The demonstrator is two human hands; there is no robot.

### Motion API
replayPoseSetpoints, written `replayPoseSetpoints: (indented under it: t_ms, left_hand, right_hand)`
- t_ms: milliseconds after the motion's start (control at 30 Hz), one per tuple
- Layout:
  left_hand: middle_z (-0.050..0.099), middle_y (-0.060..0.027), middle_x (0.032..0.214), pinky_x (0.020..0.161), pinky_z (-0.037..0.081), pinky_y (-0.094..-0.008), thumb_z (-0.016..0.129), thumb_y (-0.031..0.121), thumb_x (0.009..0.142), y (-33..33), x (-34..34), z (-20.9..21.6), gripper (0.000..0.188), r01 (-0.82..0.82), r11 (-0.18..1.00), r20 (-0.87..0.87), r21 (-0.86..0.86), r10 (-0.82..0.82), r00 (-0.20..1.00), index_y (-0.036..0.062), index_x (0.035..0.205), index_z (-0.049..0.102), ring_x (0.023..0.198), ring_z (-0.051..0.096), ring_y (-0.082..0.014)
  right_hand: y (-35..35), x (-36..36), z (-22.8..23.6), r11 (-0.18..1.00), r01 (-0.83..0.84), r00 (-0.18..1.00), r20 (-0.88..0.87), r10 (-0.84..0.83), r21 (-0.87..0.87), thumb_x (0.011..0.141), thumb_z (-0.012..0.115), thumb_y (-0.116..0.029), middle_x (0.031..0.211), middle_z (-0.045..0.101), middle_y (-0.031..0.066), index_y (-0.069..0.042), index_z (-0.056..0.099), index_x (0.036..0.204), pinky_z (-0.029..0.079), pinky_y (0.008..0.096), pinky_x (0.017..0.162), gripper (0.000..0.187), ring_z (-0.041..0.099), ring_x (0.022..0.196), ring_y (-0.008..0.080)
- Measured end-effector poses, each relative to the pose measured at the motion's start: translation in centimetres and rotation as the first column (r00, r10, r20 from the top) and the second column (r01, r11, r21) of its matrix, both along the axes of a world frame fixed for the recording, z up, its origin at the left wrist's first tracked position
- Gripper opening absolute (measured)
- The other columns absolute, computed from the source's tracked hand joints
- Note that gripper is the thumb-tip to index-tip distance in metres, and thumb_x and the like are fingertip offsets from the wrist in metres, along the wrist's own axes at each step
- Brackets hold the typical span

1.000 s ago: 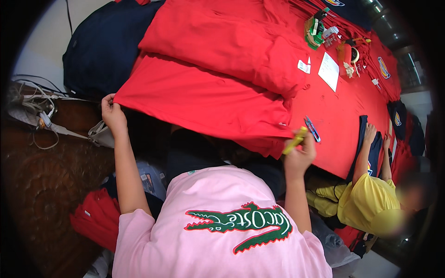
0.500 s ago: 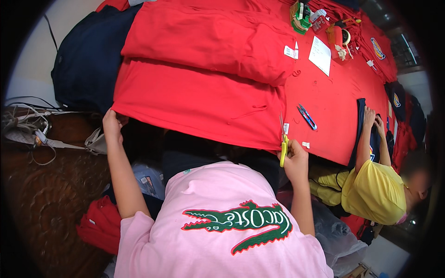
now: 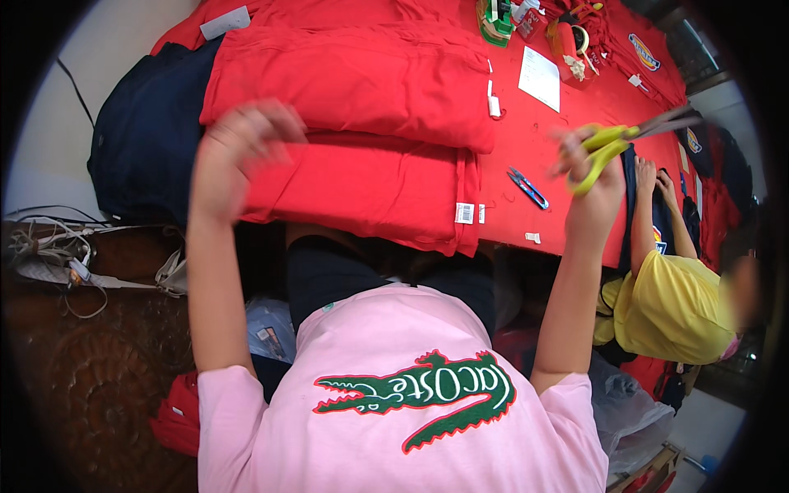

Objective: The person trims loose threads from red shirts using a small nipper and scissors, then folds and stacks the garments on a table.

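In my right hand (image 3: 596, 185) is a pair of scissors (image 3: 606, 148) with yellow-green handles. Its blades point right, above the table. Some fingers pass through the handle loops. My left hand (image 3: 242, 156), smeared by motion, is raised over the folded red garments with its fingers stretched out and nothing visible in them. The lower red garment (image 3: 353, 185) lies along the near table edge, with white tags (image 3: 464, 214) at its right corner. On top of it rests another folded red garment (image 3: 353, 82), also with a white tag at its right side.
Blue thread snips (image 3: 528, 189), a white paper (image 3: 540, 78), a green tape dispenser (image 3: 496, 20) and a tape roll (image 3: 580, 39) lie on the red-covered table (image 3: 514, 222). Dark blue garments (image 3: 148, 123) are piled left. At right, a co-worker in yellow (image 3: 678, 304) handles dark cloth.
My left hand has let go of the lower garment's edge and risen over the pile. My right hand has lifted the scissors up and right, away from the garment's corner, where tags now show.
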State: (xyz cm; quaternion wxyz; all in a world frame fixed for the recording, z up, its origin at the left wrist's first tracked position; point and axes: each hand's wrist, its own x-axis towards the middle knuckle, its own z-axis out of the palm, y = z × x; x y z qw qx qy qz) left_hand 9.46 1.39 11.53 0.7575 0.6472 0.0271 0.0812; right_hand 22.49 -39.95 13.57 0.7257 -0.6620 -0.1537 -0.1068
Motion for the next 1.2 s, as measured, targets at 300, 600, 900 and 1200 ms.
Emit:
replayPoseSetpoints:
  t_ms: [300,600,900,1200]
  left_hand:
    - [0.074,-0.0160,0.125,0.095,0.058,-0.0369,0.073,0.030,0.100,-14.9,-5.0,-17.4,0.041,-0.032,0.836,-0.628,-0.548,-0.386,0.676,0.0000,0.128,0.069,0.115,0.072,-0.0246]
    - [0.078,-0.0074,0.098,0.077,0.058,-0.0281,0.077,0.024,0.097,-15.3,-5.1,-13.0,0.025,-0.020,0.934,-0.678,-0.355,-0.243,0.694,0.0034,0.111,0.074,0.087,0.074,-0.0147]
    - [0.067,-0.0114,0.125,0.108,0.050,-0.0391,0.059,0.009,0.105,-8.3,-0.1,-11.5,0.010,-0.263,0.791,-0.101,-0.552,0.249,0.963,0.0105,0.115,0.056,0.118,0.066,-0.0219]
    - [0.063,-0.0031,0.117,0.096,0.051,-0.0238,0.065,-0.009,0.096,-13.0,-1.8,-13.3,0.030,-0.160,0.986,-0.086,-0.051,0.156,0.984,-0.0001,0.124,0.065,0.113,0.060,-0.0085]
  right_hand:
    - [-2.2,-11.6,-9.9,0.913,-0.267,0.784,-0.620,0.020,-0.309,0.089,0.080,-0.002,0.084,0.073,0.0013,0.010,0.068,0.124,0.038,0.0156,0.054,0.039,0.051,0.062,-0.0025]
    - [-0.9,-10.1,-8.8,0.826,-0.302,0.911,-0.400,0.103,-0.475,0.090,0.076,-0.003,0.076,0.066,-0.0047,0.004,0.072,0.120,0.035,0.0190,0.053,0.030,0.044,0.060,-0.0017]
    - [1.1,-10.3,-8.6,0.871,-0.355,0.812,-0.573,0.107,-0.340,0.098,0.070,-0.005,0.088,0.080,0.0059,0.006,0.072,0.121,0.044,0.0202,0.055,0.026,0.057,0.062,0.0008]
    - [0.9,-12.1,-9.9,0.636,-0.359,0.921,-0.370,0.123,-0.682,0.082,0.086,-0.022,0.072,0.069,0.0085,0.000,0.074,0.099,0.048,0.0319,0.057,0.030,0.063,0.059,0.0170]
